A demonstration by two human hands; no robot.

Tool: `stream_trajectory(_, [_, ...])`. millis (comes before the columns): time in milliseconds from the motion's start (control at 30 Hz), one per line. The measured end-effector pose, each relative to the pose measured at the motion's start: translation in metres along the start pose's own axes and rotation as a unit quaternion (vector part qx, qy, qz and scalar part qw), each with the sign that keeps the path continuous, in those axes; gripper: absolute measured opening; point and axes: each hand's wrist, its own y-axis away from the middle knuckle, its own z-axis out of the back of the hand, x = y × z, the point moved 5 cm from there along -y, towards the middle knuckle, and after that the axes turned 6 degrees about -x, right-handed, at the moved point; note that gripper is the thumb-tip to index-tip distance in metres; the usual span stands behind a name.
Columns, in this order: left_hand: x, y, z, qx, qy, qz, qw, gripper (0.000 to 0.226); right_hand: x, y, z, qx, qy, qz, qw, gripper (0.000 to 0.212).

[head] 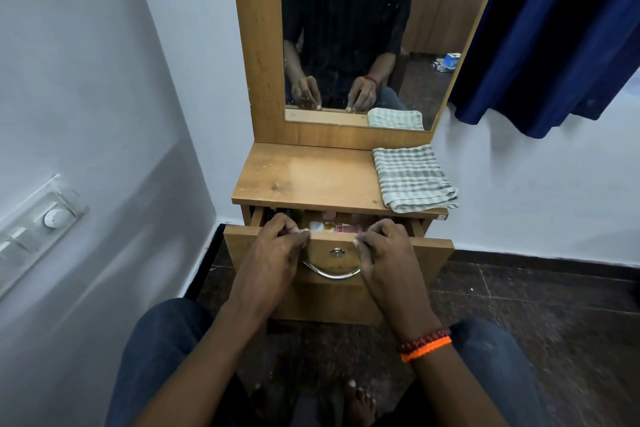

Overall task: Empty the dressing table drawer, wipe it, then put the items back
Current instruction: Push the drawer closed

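Gripping both hands, left hand (277, 246) and right hand (384, 250): wooden drawer (429, 253), slightly open

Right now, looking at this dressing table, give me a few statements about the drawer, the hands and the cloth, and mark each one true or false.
1. The drawer is partly open, with items visible inside. True.
2. The left hand and the right hand both grip the top edge of the drawer front. True.
3. The right hand holds the curved metal handle. False: the handle hangs free between the two hands.
4. The folded checked cloth lies inside the drawer. False: it lies on the right side of the tabletop.
5. A beaded and orange wristband is on the left wrist. False: it is on the right wrist.
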Motion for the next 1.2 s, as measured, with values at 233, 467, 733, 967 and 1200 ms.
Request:
stream_trajectory(233, [0.013,-0.032,-0.020,0.022,-0.060,-0.001,0.998,0.034,0.005,-0.033,-0.016,0.007,0.035,0.018,0.999,0.041])
stream_trajectory(467, [0.014,-0.055,-0.023,0.005,-0.180,-0.060,0.982,0.058,0.014,-0.043,-0.029,-0.002,0.214,0.088,0.973,0.034])
stream_trajectory(733, [0.014,-0.055,-0.026,-0.014,-0.200,-0.094,0.975,0.059,0.012,-0.039,-0.038,-0.012,0.270,0.084,0.959,0.040])
stream_trajectory(967, [0.017,-0.054,-0.027,-0.029,-0.197,-0.103,0.974,0.058,0.009,-0.038,-0.039,-0.033,0.284,0.093,0.954,0.041])
stream_trajectory(1200, [0.008,-0.055,-0.022,0.013,-0.214,-0.093,0.972,0.059,0.014,-0.038,-0.036,-0.005,0.292,0.089,0.952,0.031])
